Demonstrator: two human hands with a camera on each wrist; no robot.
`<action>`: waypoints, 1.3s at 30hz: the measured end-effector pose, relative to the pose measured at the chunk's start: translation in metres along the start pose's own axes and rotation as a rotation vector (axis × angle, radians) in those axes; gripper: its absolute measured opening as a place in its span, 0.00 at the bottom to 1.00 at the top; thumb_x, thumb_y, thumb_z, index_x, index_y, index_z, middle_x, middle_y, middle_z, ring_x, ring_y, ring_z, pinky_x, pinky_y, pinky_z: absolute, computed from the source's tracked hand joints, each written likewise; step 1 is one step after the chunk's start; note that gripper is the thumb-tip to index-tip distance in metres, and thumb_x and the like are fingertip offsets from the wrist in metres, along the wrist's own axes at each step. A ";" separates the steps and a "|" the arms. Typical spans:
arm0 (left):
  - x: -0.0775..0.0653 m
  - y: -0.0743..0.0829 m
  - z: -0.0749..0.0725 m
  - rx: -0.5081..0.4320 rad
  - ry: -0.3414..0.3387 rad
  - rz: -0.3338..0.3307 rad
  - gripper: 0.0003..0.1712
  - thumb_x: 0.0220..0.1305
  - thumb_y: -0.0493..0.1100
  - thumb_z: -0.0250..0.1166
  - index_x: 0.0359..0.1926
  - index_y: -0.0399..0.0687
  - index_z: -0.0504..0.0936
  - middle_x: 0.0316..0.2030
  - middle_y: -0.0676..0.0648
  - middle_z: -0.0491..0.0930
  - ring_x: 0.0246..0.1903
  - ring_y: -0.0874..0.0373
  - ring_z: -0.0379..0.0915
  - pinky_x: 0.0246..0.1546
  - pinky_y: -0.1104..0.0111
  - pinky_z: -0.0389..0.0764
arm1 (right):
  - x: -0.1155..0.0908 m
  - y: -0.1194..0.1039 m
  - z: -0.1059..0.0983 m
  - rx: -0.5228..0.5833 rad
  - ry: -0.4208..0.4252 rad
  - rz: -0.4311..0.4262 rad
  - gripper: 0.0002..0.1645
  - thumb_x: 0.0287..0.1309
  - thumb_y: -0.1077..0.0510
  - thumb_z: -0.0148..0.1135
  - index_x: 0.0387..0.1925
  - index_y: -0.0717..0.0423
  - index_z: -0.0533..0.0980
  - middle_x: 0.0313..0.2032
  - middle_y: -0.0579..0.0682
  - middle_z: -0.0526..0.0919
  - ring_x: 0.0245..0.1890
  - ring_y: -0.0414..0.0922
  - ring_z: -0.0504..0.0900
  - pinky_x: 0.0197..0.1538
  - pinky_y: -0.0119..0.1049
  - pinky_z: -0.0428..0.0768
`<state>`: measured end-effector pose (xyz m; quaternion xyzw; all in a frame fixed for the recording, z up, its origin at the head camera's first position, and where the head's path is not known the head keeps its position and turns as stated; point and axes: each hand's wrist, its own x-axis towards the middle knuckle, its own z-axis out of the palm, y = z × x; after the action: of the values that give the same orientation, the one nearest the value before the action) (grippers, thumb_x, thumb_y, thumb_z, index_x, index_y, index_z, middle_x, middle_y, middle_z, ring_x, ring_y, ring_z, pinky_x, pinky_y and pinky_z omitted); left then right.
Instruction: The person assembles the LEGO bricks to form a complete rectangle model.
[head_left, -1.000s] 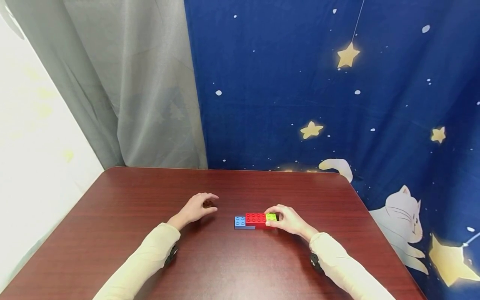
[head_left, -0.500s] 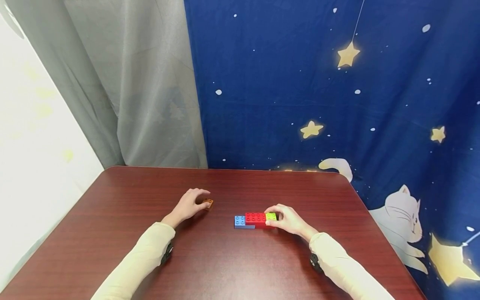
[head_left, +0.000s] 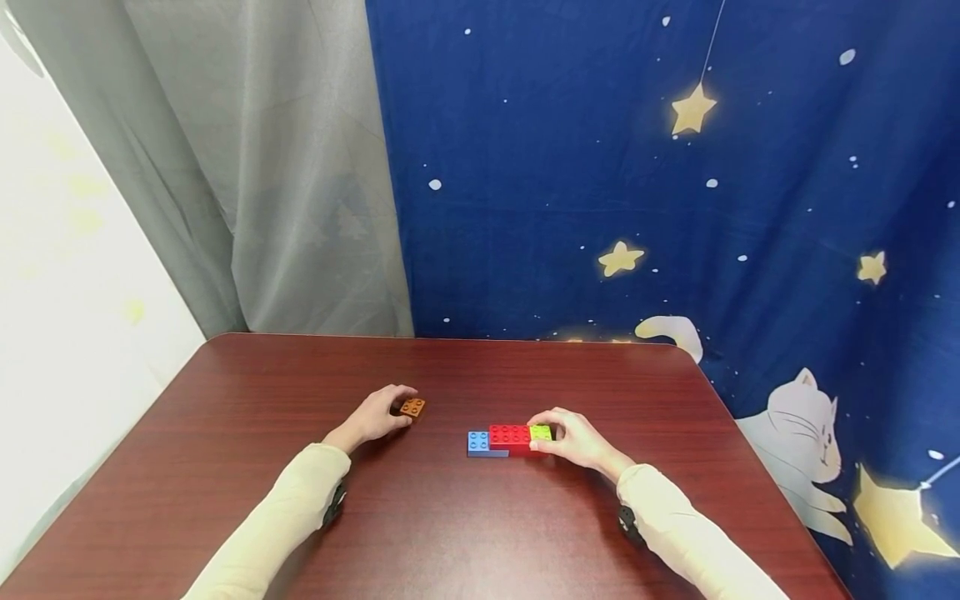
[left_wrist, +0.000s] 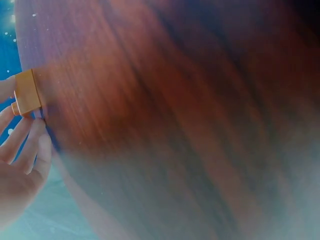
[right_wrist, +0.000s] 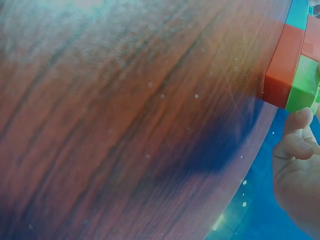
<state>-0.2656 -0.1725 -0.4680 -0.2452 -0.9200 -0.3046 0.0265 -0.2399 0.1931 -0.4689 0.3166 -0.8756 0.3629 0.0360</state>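
Note:
Near the middle of the table, my left hand (head_left: 378,414) pinches an orange toy building brick (head_left: 412,407) with studs on top. In the left wrist view, thumb and fingertips meet the sides of that orange brick (left_wrist: 27,93). To the right lies a joined row of bricks: a blue brick (head_left: 477,444) at its left end, a long red brick (head_left: 510,435) on top, a lime green brick (head_left: 540,432) at the right. A second red brick (right_wrist: 283,65) lies beneath. My right hand (head_left: 579,442) grips the row's green end, its fingers partly covering that brick.
The brown wood-grain table (head_left: 450,525) has a rounded far edge. Behind it hang a grey curtain (head_left: 322,183) and a blue curtain (head_left: 525,167) printed with stars and a cat. A white surface (head_left: 75,292) borders the left side.
My left hand has moved left, and its thumb and fingers have come in around the orange brick, which now shows more fully. My right hand and the joined bricks have stayed put.

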 end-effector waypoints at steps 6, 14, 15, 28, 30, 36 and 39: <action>0.002 -0.001 0.002 0.014 -0.011 -0.019 0.24 0.48 0.34 0.65 0.49 0.36 0.72 0.39 0.42 0.73 0.38 0.50 0.70 0.41 0.57 0.69 | 0.000 0.000 0.000 0.009 0.001 -0.003 0.19 0.42 0.52 0.69 0.39 0.50 0.77 0.29 0.41 0.73 0.17 0.39 0.68 0.20 0.29 0.67; 0.002 -0.002 0.004 0.005 -0.019 -0.041 0.20 0.46 0.33 0.66 0.44 0.39 0.75 0.32 0.46 0.71 0.34 0.53 0.70 0.37 0.61 0.71 | -0.001 0.001 0.000 0.011 -0.023 0.033 0.20 0.42 0.51 0.69 0.40 0.50 0.77 0.29 0.40 0.73 0.18 0.41 0.69 0.21 0.29 0.67; 0.002 -0.002 0.004 0.007 -0.020 -0.043 0.19 0.46 0.34 0.67 0.43 0.39 0.75 0.32 0.47 0.71 0.33 0.53 0.70 0.36 0.62 0.71 | -0.001 0.001 0.000 0.014 -0.026 0.038 0.20 0.42 0.50 0.69 0.41 0.50 0.77 0.30 0.41 0.73 0.19 0.42 0.69 0.21 0.29 0.68; -0.001 0.007 0.005 -0.053 -0.034 -0.020 0.16 0.45 0.34 0.68 0.37 0.40 0.74 0.30 0.48 0.74 0.33 0.53 0.71 0.35 0.62 0.72 | 0.000 0.000 -0.001 0.010 -0.027 0.048 0.20 0.42 0.50 0.69 0.41 0.49 0.77 0.30 0.40 0.73 0.19 0.41 0.69 0.22 0.29 0.68; -0.002 0.009 0.005 -0.065 -0.038 -0.009 0.16 0.45 0.35 0.68 0.37 0.39 0.74 0.30 0.48 0.74 0.33 0.52 0.71 0.35 0.62 0.72 | 0.000 0.000 -0.001 0.012 -0.026 0.048 0.20 0.42 0.50 0.69 0.41 0.50 0.77 0.30 0.40 0.73 0.19 0.42 0.69 0.22 0.30 0.68; -0.003 0.014 0.007 -0.071 -0.064 0.021 0.16 0.45 0.36 0.68 0.38 0.39 0.75 0.31 0.47 0.74 0.33 0.53 0.70 0.36 0.62 0.72 | 0.000 -0.001 -0.001 0.021 -0.030 0.057 0.20 0.42 0.51 0.69 0.41 0.50 0.77 0.30 0.41 0.73 0.19 0.43 0.69 0.21 0.30 0.68; -0.004 0.017 0.009 -0.075 -0.079 0.029 0.16 0.46 0.37 0.68 0.38 0.40 0.74 0.31 0.48 0.74 0.33 0.54 0.70 0.36 0.62 0.72 | -0.001 -0.002 -0.001 0.024 -0.032 0.063 0.20 0.42 0.51 0.69 0.41 0.50 0.77 0.30 0.41 0.73 0.19 0.43 0.69 0.21 0.30 0.68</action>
<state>-0.2533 -0.1571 -0.4669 -0.2712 -0.9046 -0.3285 -0.0147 -0.2386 0.1933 -0.4671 0.2951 -0.8813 0.3691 0.0070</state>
